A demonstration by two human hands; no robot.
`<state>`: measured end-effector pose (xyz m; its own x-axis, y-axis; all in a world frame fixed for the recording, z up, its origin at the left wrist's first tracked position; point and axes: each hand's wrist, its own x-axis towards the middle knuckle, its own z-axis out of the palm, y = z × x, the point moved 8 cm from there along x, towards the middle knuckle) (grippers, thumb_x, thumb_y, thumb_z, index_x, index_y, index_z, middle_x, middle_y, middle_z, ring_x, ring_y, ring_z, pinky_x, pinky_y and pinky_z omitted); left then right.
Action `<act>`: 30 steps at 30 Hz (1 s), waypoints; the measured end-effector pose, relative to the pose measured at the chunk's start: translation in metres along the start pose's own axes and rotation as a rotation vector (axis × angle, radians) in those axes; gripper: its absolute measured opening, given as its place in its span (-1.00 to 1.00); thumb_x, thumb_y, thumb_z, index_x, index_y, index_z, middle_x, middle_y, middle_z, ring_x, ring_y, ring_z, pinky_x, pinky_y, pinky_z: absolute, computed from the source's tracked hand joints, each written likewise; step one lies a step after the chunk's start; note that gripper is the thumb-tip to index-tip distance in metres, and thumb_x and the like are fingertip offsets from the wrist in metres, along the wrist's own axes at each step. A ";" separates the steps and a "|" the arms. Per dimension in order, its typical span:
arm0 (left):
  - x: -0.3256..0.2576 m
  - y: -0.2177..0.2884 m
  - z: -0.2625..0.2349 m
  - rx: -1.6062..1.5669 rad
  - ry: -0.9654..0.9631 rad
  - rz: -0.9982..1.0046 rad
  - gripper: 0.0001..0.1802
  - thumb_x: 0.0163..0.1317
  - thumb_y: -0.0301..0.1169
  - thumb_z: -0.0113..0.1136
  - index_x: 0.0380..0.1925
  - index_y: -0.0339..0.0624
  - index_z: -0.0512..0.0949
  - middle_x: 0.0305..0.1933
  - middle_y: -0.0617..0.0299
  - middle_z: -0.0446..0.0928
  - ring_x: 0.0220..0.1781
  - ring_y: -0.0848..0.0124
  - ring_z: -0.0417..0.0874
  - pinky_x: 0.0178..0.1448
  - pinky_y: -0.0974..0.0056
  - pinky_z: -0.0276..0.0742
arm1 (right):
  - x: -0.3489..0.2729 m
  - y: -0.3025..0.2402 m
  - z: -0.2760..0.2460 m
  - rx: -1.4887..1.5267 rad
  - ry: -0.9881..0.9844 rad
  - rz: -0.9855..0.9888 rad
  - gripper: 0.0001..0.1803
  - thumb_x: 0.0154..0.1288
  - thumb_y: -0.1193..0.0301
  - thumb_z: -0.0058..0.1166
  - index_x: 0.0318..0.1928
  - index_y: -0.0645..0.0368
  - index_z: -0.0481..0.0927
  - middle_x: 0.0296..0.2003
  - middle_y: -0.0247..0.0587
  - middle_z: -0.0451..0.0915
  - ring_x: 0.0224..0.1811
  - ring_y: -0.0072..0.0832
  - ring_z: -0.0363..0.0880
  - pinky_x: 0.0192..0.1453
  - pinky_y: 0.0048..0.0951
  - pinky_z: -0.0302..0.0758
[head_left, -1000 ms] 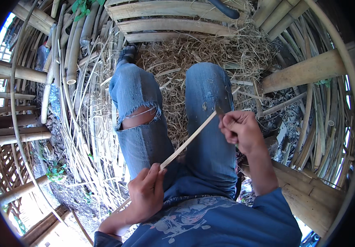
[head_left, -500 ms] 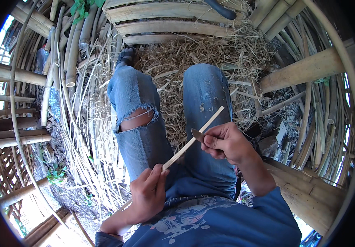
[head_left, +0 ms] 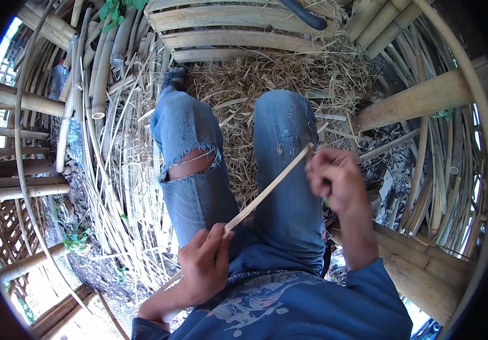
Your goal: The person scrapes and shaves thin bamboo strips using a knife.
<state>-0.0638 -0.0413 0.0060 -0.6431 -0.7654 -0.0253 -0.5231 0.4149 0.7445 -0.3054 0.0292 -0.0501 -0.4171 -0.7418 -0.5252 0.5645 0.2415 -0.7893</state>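
A thin, pale bamboo strip point(head_left: 271, 188) slants up and to the right across my lap, over the right thigh. Its lower part is pinched in my left hand point(head_left: 203, 265), thumb and fingers closed round it; the tail end emerges behind that wrist. My right hand point(head_left: 337, 180), somewhat smeared by motion, is closed beside the strip's far tip. It grips a small knife, whose blade showed clearly a moment earlier; now the blade is mostly hidden by the fingers and blur.
Curly shavings point(head_left: 227, 79) cover the ground past my knees, before a slatted bamboo bench point(head_left: 221, 38). Long split strips point(head_left: 125, 226) lie in a heap to the left. Thick bamboo poles point(head_left: 419, 105) stand close on the right, with a dark curved handle point(head_left: 306, 16) at the top.
My right hand has slid outward along the strip, up and to the right, to its far tip. The knife blade has gone mostly out of sight. My left hand stays put.
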 end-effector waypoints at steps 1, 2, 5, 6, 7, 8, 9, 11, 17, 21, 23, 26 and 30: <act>-0.004 -0.003 -0.003 -0.005 0.005 -0.013 -0.89 0.14 -0.56 0.15 -0.31 -0.26 0.54 -0.67 0.13 0.31 -0.75 0.30 0.36 -0.65 0.26 0.22 | 0.001 -0.012 -0.020 0.049 0.149 -0.071 -0.83 0.26 0.53 -0.01 -0.42 0.41 0.52 -0.71 -0.28 0.39 -0.77 -0.69 0.22 -0.74 -0.66 0.06; -0.006 -0.007 -0.005 -0.009 0.012 -0.031 -0.89 0.14 -0.56 0.15 -0.31 -0.26 0.54 -0.67 0.13 0.31 -0.75 0.30 0.35 -0.65 0.26 0.22 | 0.003 -0.017 -0.029 0.047 0.150 -0.071 -0.83 0.26 0.53 -0.01 -0.42 0.41 0.52 -0.71 -0.28 0.39 -0.77 -0.69 0.22 -0.74 -0.66 0.06; -0.005 -0.009 -0.005 0.015 0.000 -0.062 -0.89 0.14 -0.57 0.14 -0.30 -0.26 0.54 -0.67 0.14 0.31 -0.74 0.30 0.36 -0.64 0.27 0.22 | -0.005 -0.034 -0.035 0.025 0.192 -0.174 -0.85 0.24 0.54 0.00 -0.43 0.40 0.53 -0.71 -0.29 0.38 -0.77 -0.68 0.23 -0.74 -0.66 0.05; -0.006 -0.010 -0.003 0.020 0.002 -0.071 -0.89 0.14 -0.57 0.14 -0.30 -0.26 0.54 -0.67 0.14 0.31 -0.74 0.30 0.36 -0.64 0.27 0.22 | -0.012 -0.018 -0.007 -0.084 0.066 -0.061 -0.84 0.24 0.52 0.01 -0.46 0.37 0.51 -0.68 -0.26 0.42 -0.78 -0.69 0.22 -0.74 -0.67 0.06; -0.004 -0.009 -0.002 0.023 0.007 -0.060 -0.89 0.14 -0.57 0.14 -0.30 -0.25 0.54 -0.66 0.14 0.31 -0.74 0.30 0.36 -0.64 0.27 0.22 | -0.019 -0.002 0.017 -0.192 -0.050 0.047 -0.82 0.24 0.50 0.01 -0.48 0.34 0.50 -0.66 -0.24 0.45 -0.78 -0.70 0.22 -0.75 -0.68 0.06; -0.002 -0.007 -0.001 0.030 0.012 -0.045 -0.89 0.14 -0.58 0.13 -0.30 -0.25 0.54 -0.66 0.15 0.32 -0.73 0.30 0.37 -0.64 0.27 0.23 | -0.023 0.013 0.038 -0.159 -0.176 0.120 -0.82 0.24 0.49 0.02 -0.47 0.35 0.51 -0.67 -0.24 0.45 -0.78 -0.70 0.22 -0.74 -0.68 0.06; -0.001 -0.006 0.000 0.026 0.006 -0.039 -0.89 0.14 -0.58 0.13 -0.30 -0.25 0.54 -0.66 0.15 0.32 -0.73 0.30 0.37 -0.64 0.27 0.23 | -0.027 0.024 0.053 -0.126 -0.296 0.192 -0.81 0.25 0.48 0.03 -0.46 0.36 0.52 -0.68 -0.24 0.44 -0.78 -0.70 0.21 -0.74 -0.68 0.05; -0.002 0.001 -0.003 0.065 0.060 0.030 -0.89 0.13 -0.58 0.13 -0.31 -0.24 0.54 -0.65 0.15 0.32 -0.73 0.31 0.37 -0.64 0.26 0.23 | -0.023 0.033 0.058 -0.089 -0.327 0.242 -0.81 0.26 0.50 0.01 -0.44 0.38 0.54 -0.70 -0.28 0.42 -0.77 -0.70 0.21 -0.73 -0.67 0.05; -0.006 0.000 -0.003 0.071 0.014 0.055 -0.89 0.13 -0.58 0.14 -0.31 -0.25 0.54 -0.66 0.17 0.31 -0.74 0.32 0.36 -0.65 0.26 0.24 | -0.021 0.038 0.053 -0.063 -0.322 0.284 -0.80 0.28 0.48 0.01 -0.42 0.39 0.55 -0.72 -0.31 0.40 -0.76 -0.71 0.21 -0.72 -0.65 0.06; -0.006 0.001 -0.003 0.059 0.014 0.062 -0.89 0.13 -0.58 0.14 -0.31 -0.26 0.54 -0.66 0.18 0.31 -0.74 0.33 0.35 -0.65 0.26 0.23 | -0.018 0.031 0.042 -0.100 -0.236 0.240 -0.82 0.27 0.52 0.00 -0.44 0.40 0.54 -0.71 -0.30 0.41 -0.77 -0.71 0.21 -0.73 -0.64 0.06; -0.006 0.003 -0.004 0.085 0.030 0.073 -0.89 0.12 -0.58 0.15 -0.32 -0.27 0.54 -0.66 0.18 0.31 -0.74 0.33 0.35 -0.66 0.28 0.23 | -0.014 0.025 0.031 -0.097 -0.141 0.195 -0.80 0.27 0.52 -0.03 -0.47 0.38 0.52 -0.71 -0.28 0.41 -0.78 -0.71 0.21 -0.75 -0.67 0.05; -0.012 -0.003 -0.016 0.130 0.108 0.107 -0.88 0.11 -0.57 0.15 -0.31 -0.28 0.54 -0.66 0.18 0.32 -0.74 0.35 0.36 -0.66 0.30 0.23 | 0.006 -0.017 -0.031 -0.075 0.240 -0.047 -0.80 0.22 0.57 -0.12 -0.54 0.30 0.47 -0.72 -0.32 0.37 -0.81 -0.72 0.21 -0.78 -0.68 0.04; -0.016 -0.006 -0.018 0.152 0.116 0.074 -0.86 0.10 -0.58 0.16 -0.29 -0.27 0.55 -0.65 0.17 0.33 -0.74 0.37 0.37 -0.66 0.31 0.24 | -0.010 -0.040 -0.044 0.063 0.296 -0.154 -0.83 0.16 0.58 -0.10 -0.58 0.26 0.44 -0.73 -0.34 0.37 -0.82 -0.72 0.20 -0.79 -0.66 0.05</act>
<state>-0.0401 -0.0404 0.0140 -0.6189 -0.7778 0.1094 -0.5605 0.5350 0.6322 -0.3546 0.0543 -0.0275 -0.6843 -0.5509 -0.4778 0.5176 0.0945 -0.8504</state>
